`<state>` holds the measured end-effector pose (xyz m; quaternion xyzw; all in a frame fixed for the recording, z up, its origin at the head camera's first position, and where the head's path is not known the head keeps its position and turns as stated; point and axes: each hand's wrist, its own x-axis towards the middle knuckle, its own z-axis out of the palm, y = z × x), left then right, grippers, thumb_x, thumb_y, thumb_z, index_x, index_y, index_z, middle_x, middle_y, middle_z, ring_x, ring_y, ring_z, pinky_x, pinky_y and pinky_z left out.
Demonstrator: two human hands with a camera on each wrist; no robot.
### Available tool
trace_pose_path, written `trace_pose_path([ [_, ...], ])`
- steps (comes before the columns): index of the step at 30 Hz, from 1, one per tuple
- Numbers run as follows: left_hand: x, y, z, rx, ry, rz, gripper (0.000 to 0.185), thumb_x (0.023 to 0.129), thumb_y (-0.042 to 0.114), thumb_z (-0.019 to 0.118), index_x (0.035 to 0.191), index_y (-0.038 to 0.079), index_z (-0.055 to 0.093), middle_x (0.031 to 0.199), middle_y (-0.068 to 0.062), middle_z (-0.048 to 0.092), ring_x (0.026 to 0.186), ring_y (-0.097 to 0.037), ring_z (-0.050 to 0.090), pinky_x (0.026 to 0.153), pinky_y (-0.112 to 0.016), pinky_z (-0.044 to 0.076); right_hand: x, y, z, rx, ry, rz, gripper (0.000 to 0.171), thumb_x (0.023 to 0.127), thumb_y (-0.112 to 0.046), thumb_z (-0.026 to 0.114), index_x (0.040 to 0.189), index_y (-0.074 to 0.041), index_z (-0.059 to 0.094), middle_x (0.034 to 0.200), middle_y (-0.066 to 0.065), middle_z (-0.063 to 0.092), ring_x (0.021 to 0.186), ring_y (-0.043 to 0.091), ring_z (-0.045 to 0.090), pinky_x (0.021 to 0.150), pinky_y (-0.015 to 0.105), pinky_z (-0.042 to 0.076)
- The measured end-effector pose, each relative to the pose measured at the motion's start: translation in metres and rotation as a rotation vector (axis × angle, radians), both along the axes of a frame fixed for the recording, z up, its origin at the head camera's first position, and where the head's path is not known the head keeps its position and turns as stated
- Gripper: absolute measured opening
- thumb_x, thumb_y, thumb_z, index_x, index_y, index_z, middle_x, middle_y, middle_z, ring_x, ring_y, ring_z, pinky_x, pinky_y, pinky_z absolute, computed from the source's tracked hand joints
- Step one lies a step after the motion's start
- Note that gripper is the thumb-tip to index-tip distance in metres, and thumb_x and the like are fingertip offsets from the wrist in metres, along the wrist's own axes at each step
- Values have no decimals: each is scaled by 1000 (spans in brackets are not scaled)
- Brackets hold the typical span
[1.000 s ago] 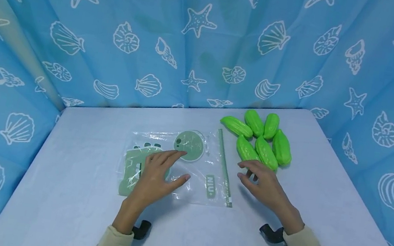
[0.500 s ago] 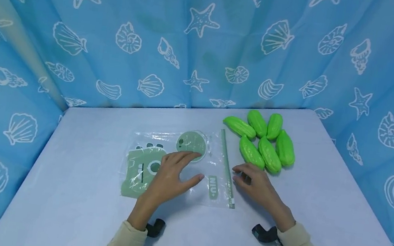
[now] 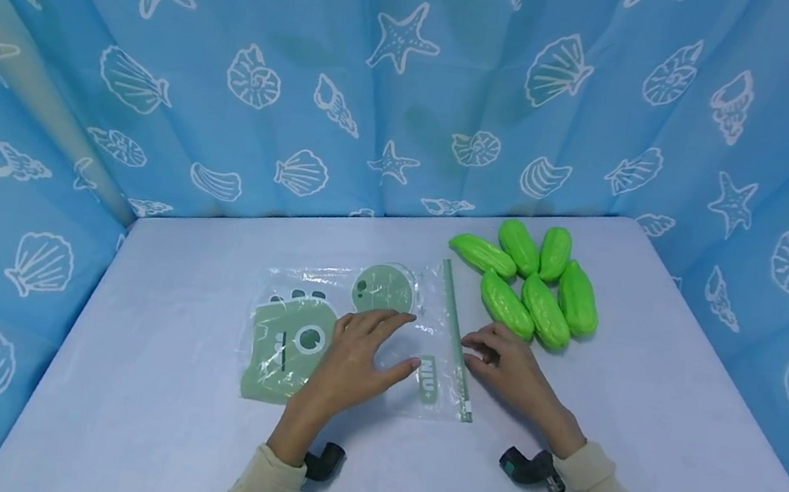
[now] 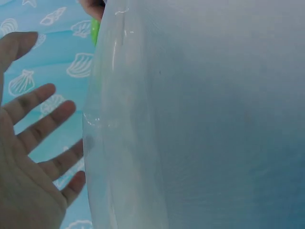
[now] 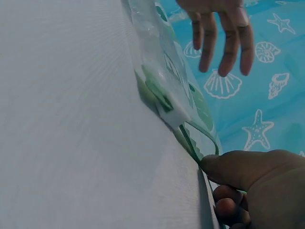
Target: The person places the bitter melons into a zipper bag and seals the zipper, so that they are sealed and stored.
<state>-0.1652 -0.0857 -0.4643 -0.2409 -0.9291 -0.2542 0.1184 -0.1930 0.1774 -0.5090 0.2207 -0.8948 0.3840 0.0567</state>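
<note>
A clear zip bag (image 3: pixel 384 375) with a green cartoon print lies flat on the table, its green zip edge (image 3: pixel 453 334) toward the right. My right hand (image 3: pixel 509 371) is at that edge. In the right wrist view the thumb (image 5: pixel 233 167) and curled fingers pinch the bag's rim (image 5: pixel 209 133), and a small gap shows between its two layers beside the thumb. My left hand (image 3: pixel 355 362) hovers over the bag with fingers spread and nothing in them; the left wrist view shows its palm (image 4: pixel 28 181) apart from the plastic.
Several bright green, ridged vegetable-shaped pieces (image 3: pixel 544 309) lie in a cluster behind my right hand. A white cloth covers the table (image 3: pixel 151 414). A blue curtain (image 3: pixel 413 114) with shell prints stands round the back and sides.
My right hand has moved left from near the green pieces to the zip edge and now pinches it. The left hand has shifted right over the bag.
</note>
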Motion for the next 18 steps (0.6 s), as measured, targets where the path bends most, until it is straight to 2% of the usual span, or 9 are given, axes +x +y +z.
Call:
trace_pose_path([
  [5,-1,-1,-2,-17,-29,7,58,84,59,51,134,30,45,132,6,45,124,-11,37,100,-43,26,-1,1,0,-62,1,19,26,82,-17,70,107,-10,67,97,-3,55,79,10,51,67,24,47],
  [9,-2,-1,-3,-18,-34,1,55,85,57,51,133,29,46,131,5,46,123,-12,38,99,-44,27,-2,0,1,-74,-6,46,32,84,-22,68,113,-7,65,99,-1,53,89,12,52,76,30,47],
  [12,-2,2,-4,-15,-36,-8,55,85,57,51,132,29,47,130,5,47,122,-13,40,99,-45,27,-2,-2,1,-50,-34,59,40,85,-27,67,119,-7,61,101,-1,50,95,13,49,83,35,45],
  [18,-3,6,-3,-4,-44,-13,53,86,57,50,131,29,49,129,6,48,120,-13,42,98,-43,30,-7,-10,0,28,-30,39,62,78,-38,72,127,-4,54,102,0,48,92,15,47,82,37,43],
])
